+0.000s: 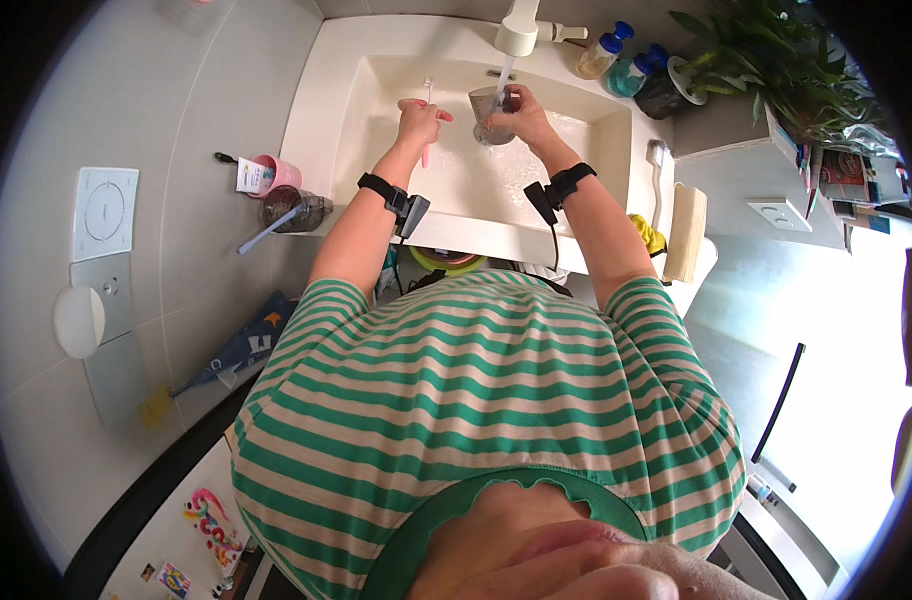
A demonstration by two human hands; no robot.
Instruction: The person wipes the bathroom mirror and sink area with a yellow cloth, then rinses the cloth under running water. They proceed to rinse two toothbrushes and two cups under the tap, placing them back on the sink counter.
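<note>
Over the white sink (321,120), my left hand (419,125) is closed around a pink toothbrush (426,157). The brush's head sticks up past my fingers and its handle shows below them. My right hand (524,118) grips a grey see-through cup (485,102) from its right side, tilted under the faucet (517,36). A stream of water (506,72) falls from the spout to the cup. Ripples show across the wet basin floor. How full the cup is, I cannot tell.
On the left rim stand a pink cup (282,175) with a tube in it and a dark clear cup (311,211) holding a blue toothbrush (269,230). Pump bottles (598,58) and a leafy plant (776,70) crowd the back right. A white brush (657,155) lies on the right rim.
</note>
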